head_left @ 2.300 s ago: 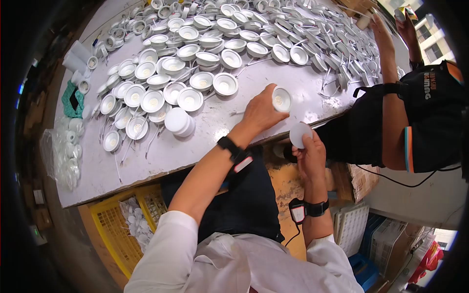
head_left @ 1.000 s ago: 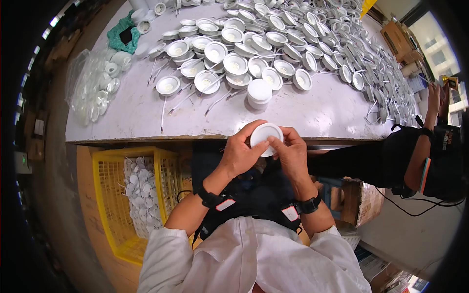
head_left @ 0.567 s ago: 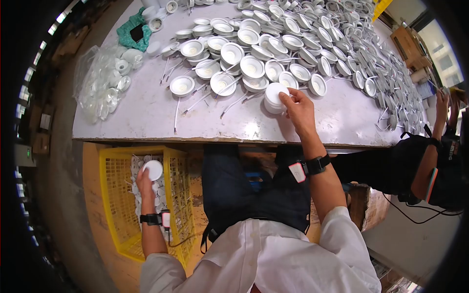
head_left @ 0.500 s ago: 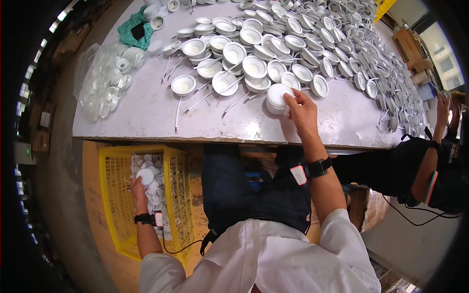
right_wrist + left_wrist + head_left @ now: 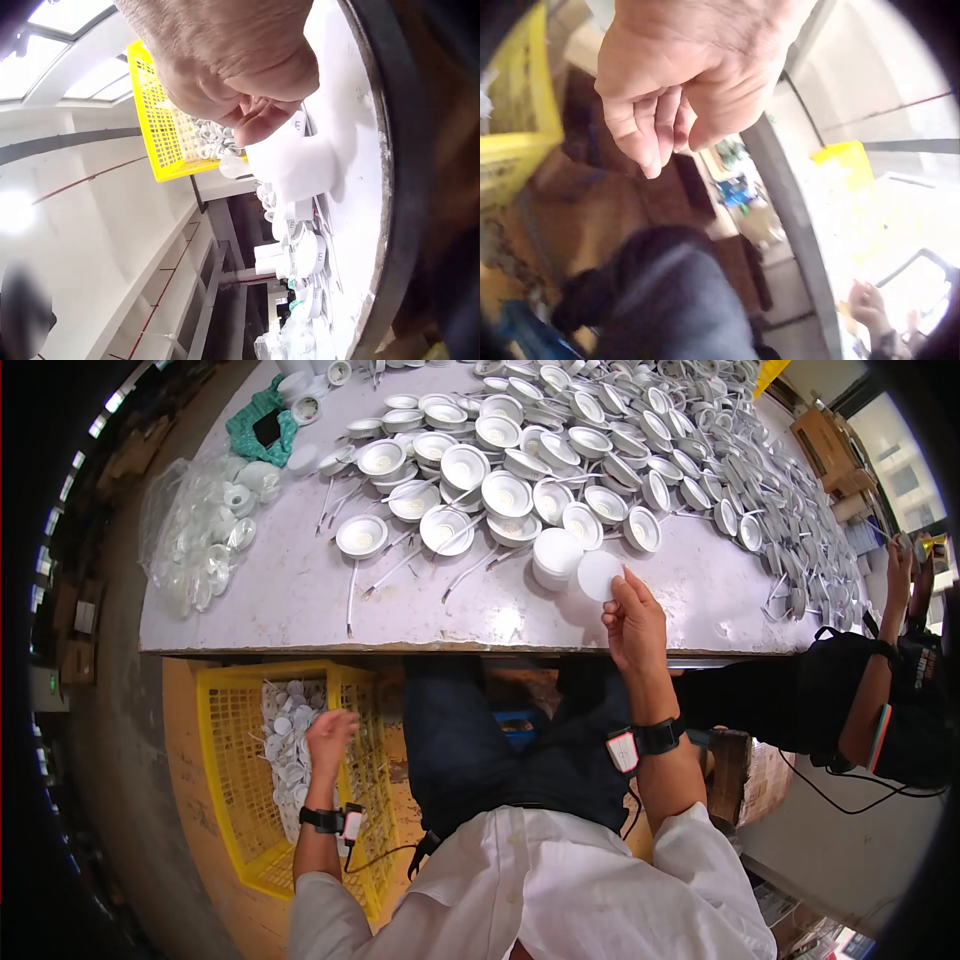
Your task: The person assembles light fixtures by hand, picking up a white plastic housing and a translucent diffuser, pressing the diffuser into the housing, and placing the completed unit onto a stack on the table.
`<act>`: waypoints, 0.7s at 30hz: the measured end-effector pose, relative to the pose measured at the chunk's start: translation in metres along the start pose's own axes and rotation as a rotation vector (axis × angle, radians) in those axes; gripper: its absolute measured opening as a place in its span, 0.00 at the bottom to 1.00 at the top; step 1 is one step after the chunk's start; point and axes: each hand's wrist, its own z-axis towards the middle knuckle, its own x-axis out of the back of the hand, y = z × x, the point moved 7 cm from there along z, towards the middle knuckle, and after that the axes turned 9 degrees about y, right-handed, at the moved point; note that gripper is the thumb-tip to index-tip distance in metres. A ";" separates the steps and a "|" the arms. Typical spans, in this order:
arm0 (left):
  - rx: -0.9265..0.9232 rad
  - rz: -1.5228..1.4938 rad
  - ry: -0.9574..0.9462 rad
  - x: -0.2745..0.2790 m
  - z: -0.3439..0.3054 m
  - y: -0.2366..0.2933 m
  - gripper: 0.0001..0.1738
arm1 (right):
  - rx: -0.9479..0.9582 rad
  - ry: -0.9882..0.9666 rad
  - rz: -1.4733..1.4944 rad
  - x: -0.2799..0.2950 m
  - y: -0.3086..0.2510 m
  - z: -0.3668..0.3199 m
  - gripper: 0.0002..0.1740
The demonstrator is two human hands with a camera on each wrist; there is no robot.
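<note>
My right hand (image 5: 638, 625) pinches a thin white round disc (image 5: 597, 577) by its edge, over the front of the worktable. Just left of it stands a short stack of white discs (image 5: 553, 554), which the held one overlaps in the head view. My left hand (image 5: 330, 738), fingers loosely curled around nothing, hangs over the inner side of a yellow plastic crate (image 5: 337, 690). White round lamps (image 5: 290, 745) with wires fill part of that crate. The left wrist view shows the same hand (image 5: 682, 90) with bare fingertips.
Many white downlight housings (image 5: 465, 467) with loose wires cover the table's back and right. At its left lie a clear bag of white parts (image 5: 205, 545) and a green bag (image 5: 262, 425). Another person's arm (image 5: 893, 595) is at the right.
The hands fitted together on a lamp, then parted. My left hand has let the white lamp go in the crate and come back rightward; my right hand has lifted a disc off the stack.
</note>
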 end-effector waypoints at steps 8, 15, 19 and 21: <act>-0.517 -0.101 -0.545 -0.209 -0.105 0.177 0.12 | -0.022 -0.027 0.065 -0.010 0.008 0.006 0.17; -0.324 -0.199 -0.538 -0.280 -0.122 0.230 0.15 | -0.022 -0.042 0.070 0.030 -0.007 -0.036 0.15; -0.219 -0.196 -0.695 -0.300 -0.143 0.237 0.15 | -0.012 -0.030 0.037 0.048 -0.005 -0.053 0.15; -0.224 -0.144 -0.735 -0.309 -0.150 0.234 0.13 | 0.020 0.005 -0.011 0.058 -0.005 -0.052 0.13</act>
